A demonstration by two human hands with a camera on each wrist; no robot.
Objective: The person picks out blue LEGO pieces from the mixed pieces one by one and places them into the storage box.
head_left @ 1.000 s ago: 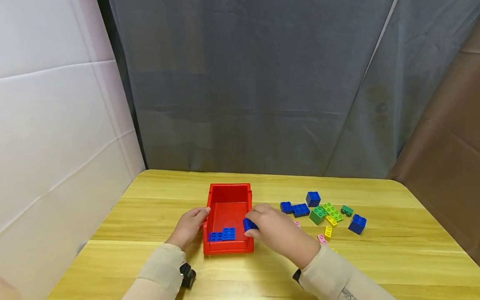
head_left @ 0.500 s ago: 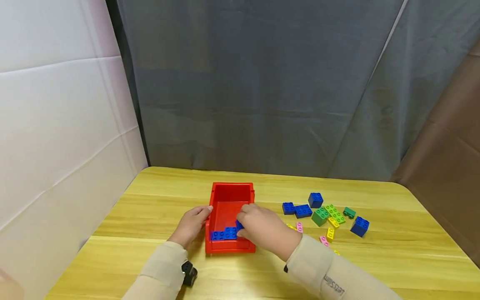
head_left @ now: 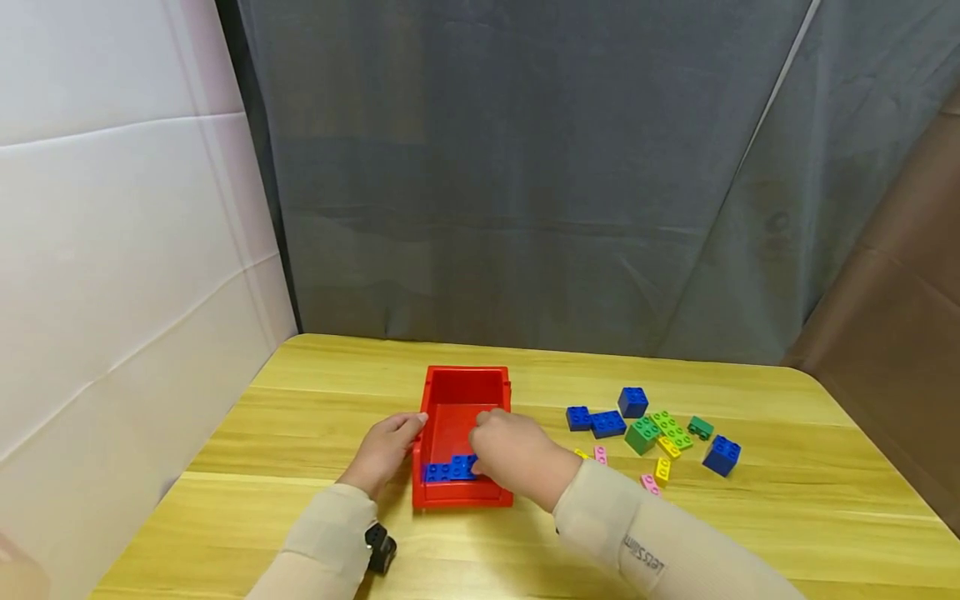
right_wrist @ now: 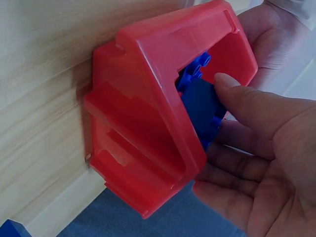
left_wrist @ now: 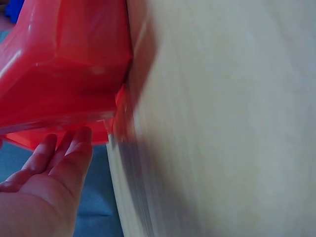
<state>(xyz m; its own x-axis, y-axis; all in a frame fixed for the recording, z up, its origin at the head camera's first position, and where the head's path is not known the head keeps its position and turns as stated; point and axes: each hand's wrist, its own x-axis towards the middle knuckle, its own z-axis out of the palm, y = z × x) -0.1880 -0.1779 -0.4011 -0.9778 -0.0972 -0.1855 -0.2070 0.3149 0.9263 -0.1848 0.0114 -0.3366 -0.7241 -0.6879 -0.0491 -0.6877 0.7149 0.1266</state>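
Observation:
A red plastic bin (head_left: 459, 497) stands on the wooden table with blue studded toy bricks (head_left: 438, 472) at its near end. At its left side my left hand (head_left: 382, 452) holds the wall, thumb over the rim and fingers (left_wrist: 74, 158) against the outside. My right hand (head_left: 517, 454) is over the bin's right wall. In the right wrist view, its thumb and fingers pinch a blue toy brick (right_wrist: 201, 106) inside the bin, beside another blue brick (right_wrist: 195, 71). From the head view the right hand hides most of the held brick.
Right of the bin lie loose bricks: several blue ones (head_left: 607, 424), a green one (head_left: 642, 435), a light green one (head_left: 672, 431), a green wheeled piece (head_left: 701, 427), and small yellow (head_left: 662, 472) and pink (head_left: 650, 485) ones. A grey curtain (head_left: 487, 183) hangs behind the table.
My right hand has brought the blue brick leftward over the bin's right wall and down into its near end, beside the other blue bricks. The left hand keeps its place on the bin.

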